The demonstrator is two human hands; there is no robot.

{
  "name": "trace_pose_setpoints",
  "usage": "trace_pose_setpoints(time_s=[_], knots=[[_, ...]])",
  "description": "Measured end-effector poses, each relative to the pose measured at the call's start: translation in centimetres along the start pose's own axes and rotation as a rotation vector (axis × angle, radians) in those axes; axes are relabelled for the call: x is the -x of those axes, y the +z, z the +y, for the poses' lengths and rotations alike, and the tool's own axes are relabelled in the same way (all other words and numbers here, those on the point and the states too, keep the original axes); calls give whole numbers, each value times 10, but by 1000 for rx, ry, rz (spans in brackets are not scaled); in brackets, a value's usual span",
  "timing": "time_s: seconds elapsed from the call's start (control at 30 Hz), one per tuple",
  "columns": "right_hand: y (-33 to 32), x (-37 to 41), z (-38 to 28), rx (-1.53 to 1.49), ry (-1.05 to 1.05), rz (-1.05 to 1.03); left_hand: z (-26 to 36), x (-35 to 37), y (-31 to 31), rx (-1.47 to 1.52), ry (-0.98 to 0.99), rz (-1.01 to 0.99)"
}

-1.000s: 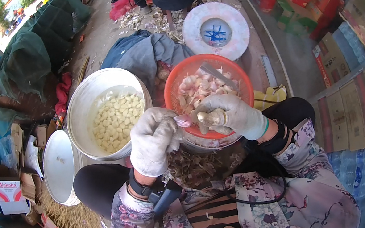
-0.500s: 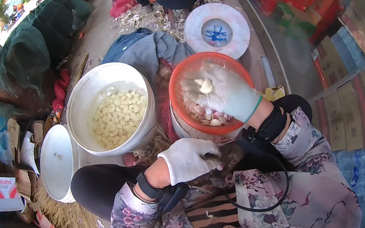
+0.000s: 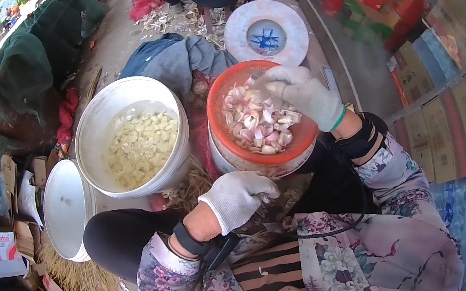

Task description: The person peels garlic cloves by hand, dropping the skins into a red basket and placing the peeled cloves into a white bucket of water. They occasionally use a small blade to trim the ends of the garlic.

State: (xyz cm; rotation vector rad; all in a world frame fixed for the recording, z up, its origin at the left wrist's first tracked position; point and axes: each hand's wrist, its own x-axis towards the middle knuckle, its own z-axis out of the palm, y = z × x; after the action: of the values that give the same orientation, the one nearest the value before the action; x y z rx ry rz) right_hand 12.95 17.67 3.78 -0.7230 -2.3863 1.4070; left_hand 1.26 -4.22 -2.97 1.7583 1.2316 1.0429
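Observation:
My left hand [image 3: 240, 201], in a white knit glove, is closed just below the orange basket; what its fingers pinch is hidden. My right hand [image 3: 304, 94], in a pale glove with a green cuff edge, hovers over the right side of the orange basket [image 3: 221, 141]. Its fingers are bent and smeared by motion. Unpeeled garlic cloves [image 3: 262, 119] with pinkish skins fill the basket, which rests on a white bucket [image 3: 226, 162]. To the left, a large white bucket [image 3: 88, 153] holds peeled garlic cloves [image 3: 143, 138] in water with a rippled surface.
A white bucket lying tipped [image 3: 69, 211] and a straw broom [image 3: 84, 285] are on the left. Beyond the basket lie a round white lid [image 3: 294, 29] with a blue-marked centre and grey-blue cloth [image 3: 189, 58]. Cardboard boxes [image 3: 445, 139] line the right. Another person sits ahead.
My right hand has turned over and moved right; the peeled clove on its fingers no longer shows. More cloves in the basket are visible, the bucket's water is rippled, and the view has shifted slightly.

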Motion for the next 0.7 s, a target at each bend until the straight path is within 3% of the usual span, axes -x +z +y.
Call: trace_pose_setpoints(time_s=[0.07, 0.17, 0.27, 0.33, 0.5, 0.63, 0.7], knots=[[2, 15, 17, 238, -152, 35, 7, -5, -2, -1, -67, 13], [9, 25, 36, 496, -42, -31, 35, -12, -10, -104, -256, -42], [25, 30, 33, 663, -74, 86, 43, -19, -11, -260, -292, -120], [32, 29, 43, 673, -95, 162, 38, -20, -7, -305, -224, -117], [32, 28, 43, 686, -53, 187, 31, -21, -17, -50, -156, -103], [12, 29, 31, 439, 69, 96, 26, -19, -25, 194, -117, -62], [7, 28, 35, 327, -53, 131, 21, -21, -24, 126, -31, -20]])
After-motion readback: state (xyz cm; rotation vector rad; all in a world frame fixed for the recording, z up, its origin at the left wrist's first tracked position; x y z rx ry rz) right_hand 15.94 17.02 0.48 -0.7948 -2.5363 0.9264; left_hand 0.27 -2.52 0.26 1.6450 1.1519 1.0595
